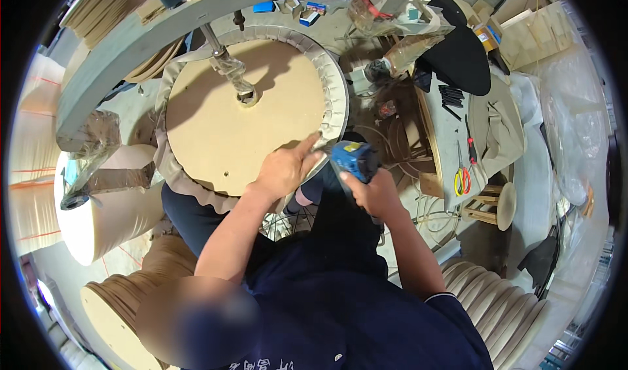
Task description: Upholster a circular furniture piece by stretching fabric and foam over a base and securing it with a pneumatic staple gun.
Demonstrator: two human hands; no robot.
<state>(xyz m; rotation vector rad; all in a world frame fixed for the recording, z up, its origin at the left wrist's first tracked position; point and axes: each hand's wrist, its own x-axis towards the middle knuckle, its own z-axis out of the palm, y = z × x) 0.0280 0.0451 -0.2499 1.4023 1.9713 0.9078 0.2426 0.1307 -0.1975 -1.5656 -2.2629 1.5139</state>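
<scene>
A round pale wooden board [261, 134] lies in front of me, with grey-beige fabric [335, 92] folded over its rim. On the far and right sides the fabric is gathered into pleats; along the near left it hangs in loose waves. My left hand [284, 168] reaches over the board's near right edge, its index finger and thumb gripping the fabric at the rim. Just right of those fingers, my right hand [378, 193] is wrapped round the handle of a blue and black staple gun [353, 159]. Its nose is close to the rim; contact cannot be made out.
A metal rod [210, 40] from a grey curved arm [131, 63] meets the board's middle. On a side table at right lie yellow-handled scissors [462, 180], a red-handled screwdriver [471, 144] and black strips [451, 97]. Stacked discs [490, 304] stand at lower right, a wooden stool [505, 206] above them.
</scene>
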